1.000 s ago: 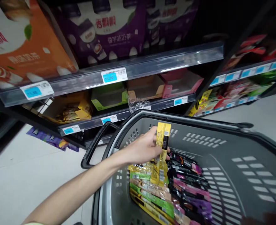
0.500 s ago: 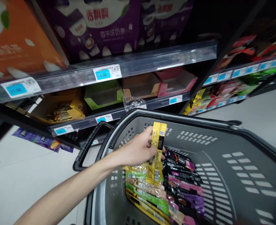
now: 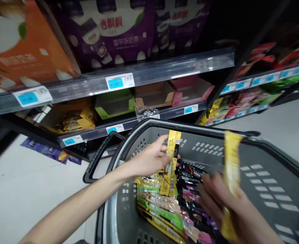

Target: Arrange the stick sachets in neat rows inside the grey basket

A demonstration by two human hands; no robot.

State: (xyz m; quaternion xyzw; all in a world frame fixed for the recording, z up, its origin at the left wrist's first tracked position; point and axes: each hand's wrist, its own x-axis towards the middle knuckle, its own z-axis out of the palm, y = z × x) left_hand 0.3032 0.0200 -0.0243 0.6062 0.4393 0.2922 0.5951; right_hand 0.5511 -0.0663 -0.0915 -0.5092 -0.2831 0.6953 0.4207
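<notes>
My left hand (image 3: pixel 149 159) reaches into a grey shopping basket (image 3: pixel 253 159) and pinches upright yellow stick packets (image 3: pixel 172 159) over the pile. My right hand (image 3: pixel 231 210) is at the lower right, blurred, closed on another long yellow packet (image 3: pixel 231 169) held upright above the basket. Several stick packets (image 3: pixel 170 210) in yellow, green, brown, black and purple lie in rows on the basket floor.
Store shelves stand behind the basket: an orange carton (image 3: pixel 17 54) and purple cartons (image 3: pixel 116 30) on top, and open display trays (image 3: pixel 114 103) with blue price tags (image 3: pixel 119 81) below. Purple packets (image 3: pixel 50 152) lie on the pale floor at left. A second shelving unit (image 3: pixel 261 91) is at right.
My right hand has come into view from the lower right, holding a yellow packet. My left hand keeps its grip on the yellow packets, almost in place.
</notes>
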